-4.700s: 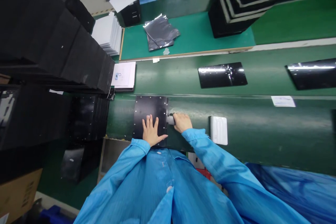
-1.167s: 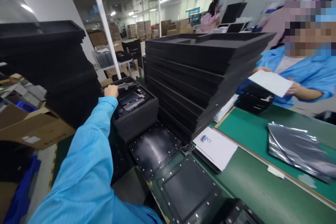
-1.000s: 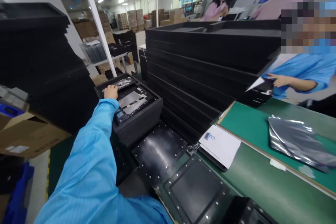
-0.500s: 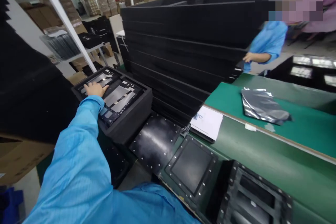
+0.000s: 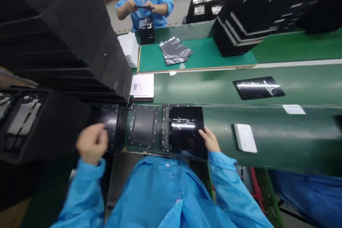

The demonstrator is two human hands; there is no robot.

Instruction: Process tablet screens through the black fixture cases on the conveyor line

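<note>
My right hand (image 5: 210,140) grips the right edge of a glossy black panel (image 5: 187,124). The panel lies over a black frame fixture (image 5: 166,131) dotted with light studs, covering most of it. My left hand (image 5: 92,143), blurred by motion, is curled like a fist with nothing visible in it. It is nearest to a black studded plate (image 5: 110,117) at the left end of the bench. Between the hands sits another flat studded plate (image 5: 143,126). A black foam tray (image 5: 61,124) holding tablet-like parts (image 5: 24,117) stands at far left.
Tall stacked black foam trays (image 5: 80,35) rise at left. On the green belt (image 5: 192,89) lie a second glossy panel (image 5: 259,87), a white block (image 5: 245,138) and paper sheets (image 5: 143,84). Opposite, a co-worker (image 5: 145,0) holds a dark flat thing near silver bags (image 5: 175,51).
The view has swung right and down. My left hand has left the parts in the foam tray and moved right. My right hand and the glossy panel have come into view.
</note>
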